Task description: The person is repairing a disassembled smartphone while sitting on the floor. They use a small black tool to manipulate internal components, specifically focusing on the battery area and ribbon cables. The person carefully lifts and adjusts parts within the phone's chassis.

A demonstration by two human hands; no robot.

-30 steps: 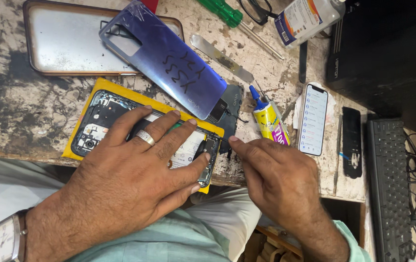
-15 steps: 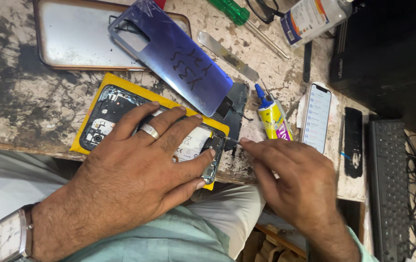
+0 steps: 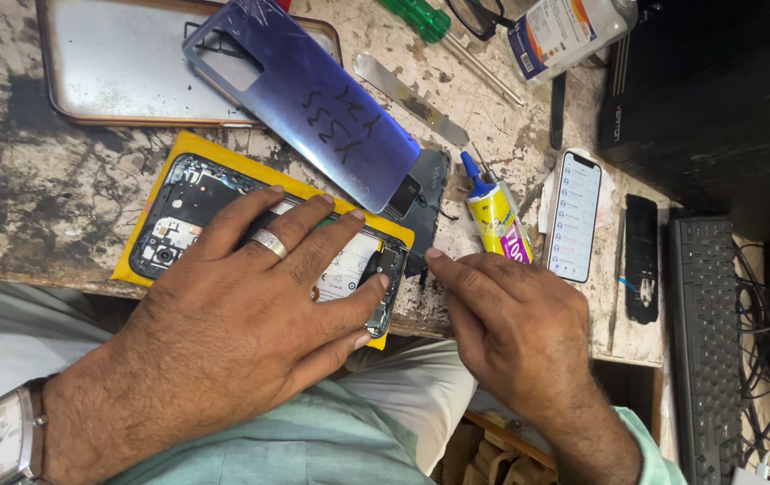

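Right hand [image 3: 515, 328]: a second ago it sat low, at the lower edge of the opened phone [image 3: 268, 242], fingertips near that phone's lower right corner. Half a second ago it had risen, pinching a thin tool at the corner. Now the fingertips sit slightly higher and further right in the frame, just below the glue tube [image 3: 497, 216], with the thin tool's tip at the phone's right end.

Left hand [image 3: 250, 314]: thumb now drawn closer along the phone's lower edge; fingers spread a little wider.
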